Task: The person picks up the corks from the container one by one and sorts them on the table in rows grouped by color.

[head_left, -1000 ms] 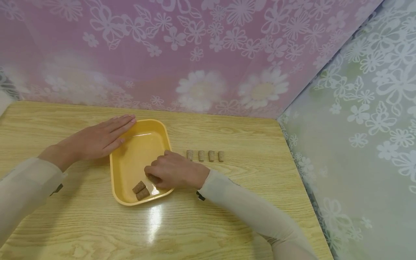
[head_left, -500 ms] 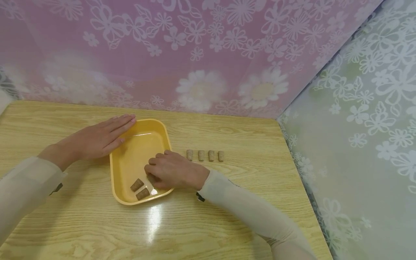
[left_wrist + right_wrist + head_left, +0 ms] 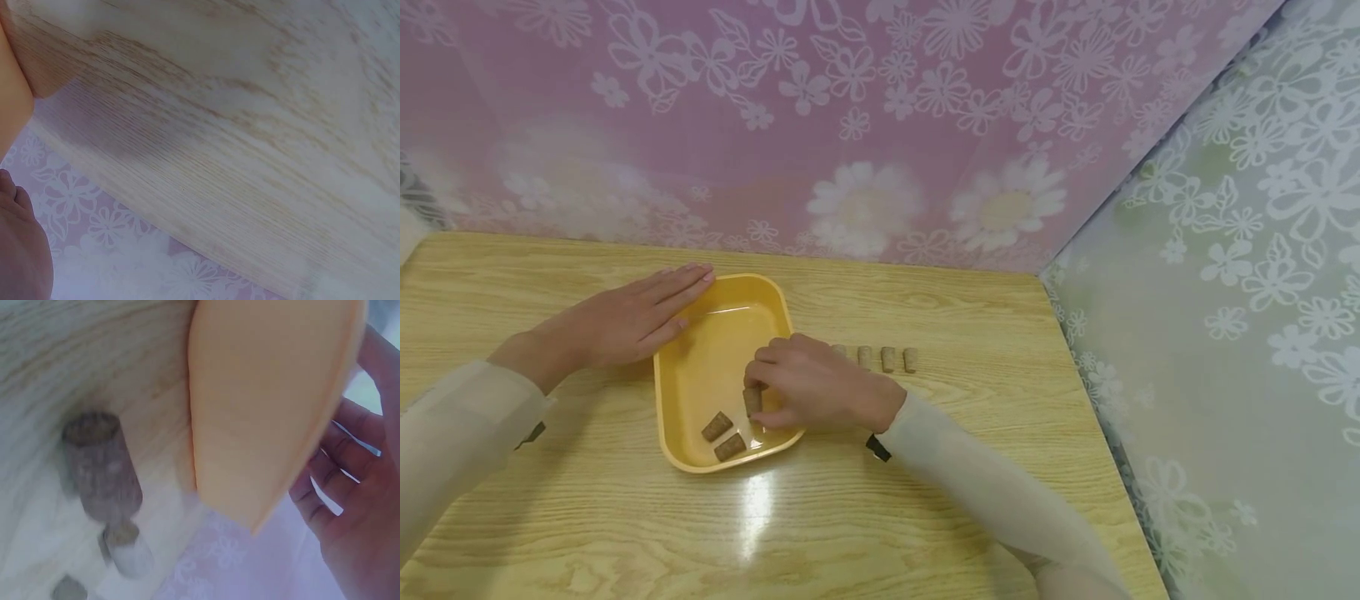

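Note:
In the head view my left hand [image 3: 617, 323] rests with straight fingers on the left rim of a yellow plastic tray [image 3: 715, 346]. My right hand [image 3: 823, 382] reaches over the tray's right rim and pinches a cork [image 3: 752, 403] between thumb and fingers. Two more corks lie in the tray's near part, a cork [image 3: 717, 427] and another cork [image 3: 730, 447] just below it. From the right wrist, the right hand [image 3: 353, 487] shows beside the tray's outer wall [image 3: 269, 406]; that wall hides the held cork. Only an edge of the left hand [image 3: 25, 250] appears in its wrist view.
Right of the tray, several corks [image 3: 887, 360] stand in a row on the wooden table [image 3: 970, 433]; my right hand partly covers the leftmost. A pink flowered sheet [image 3: 865, 125] hangs behind the table, and a pale flowered one [image 3: 1225, 333] at the right.
One loose cork in the tray has shifted a little left, apart from the other. My right hand has moved slightly up and right, and the cork in its fingers now shows.

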A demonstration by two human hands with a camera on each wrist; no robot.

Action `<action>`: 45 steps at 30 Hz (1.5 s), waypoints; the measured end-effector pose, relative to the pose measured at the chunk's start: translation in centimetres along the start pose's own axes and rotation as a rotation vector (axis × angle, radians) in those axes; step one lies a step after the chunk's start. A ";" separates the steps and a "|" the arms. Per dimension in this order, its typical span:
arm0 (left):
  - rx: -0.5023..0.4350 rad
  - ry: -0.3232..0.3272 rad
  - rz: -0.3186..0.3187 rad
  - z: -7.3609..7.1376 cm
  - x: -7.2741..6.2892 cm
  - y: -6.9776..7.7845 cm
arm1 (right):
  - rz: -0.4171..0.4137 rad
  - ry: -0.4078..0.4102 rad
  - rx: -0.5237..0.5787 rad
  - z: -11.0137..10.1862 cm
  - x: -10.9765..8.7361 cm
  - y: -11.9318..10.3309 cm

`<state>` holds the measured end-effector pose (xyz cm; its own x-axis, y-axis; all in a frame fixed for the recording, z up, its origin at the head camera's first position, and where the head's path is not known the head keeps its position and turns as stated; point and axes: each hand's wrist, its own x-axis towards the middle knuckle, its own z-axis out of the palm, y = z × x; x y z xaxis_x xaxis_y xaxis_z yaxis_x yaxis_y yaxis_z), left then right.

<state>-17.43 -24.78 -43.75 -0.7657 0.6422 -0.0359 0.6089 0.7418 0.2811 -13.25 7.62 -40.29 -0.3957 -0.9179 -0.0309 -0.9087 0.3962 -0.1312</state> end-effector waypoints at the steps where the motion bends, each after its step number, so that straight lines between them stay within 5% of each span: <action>1: 0.000 -0.002 0.000 0.0 0.0 0.0 | 0.001 0.013 0.016 -0.2 -0.3 0.1; 19: 0.007 -0.005 0.004 0.2 0.1 -0.1 | 0.042 0.216 0.111 -2.1 -4.8 2.4; 45: 0.036 -0.016 0.027 -0.4 0.2 0.0 | 0.202 0.263 0.191 0.9 -11.7 4.8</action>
<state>-17.67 -24.77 -43.42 -0.7460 0.6645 -0.0439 0.6362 0.7306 0.2479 -12.87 20.20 -41.47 -0.6077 -0.7742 0.1769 -0.7775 0.5345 -0.3313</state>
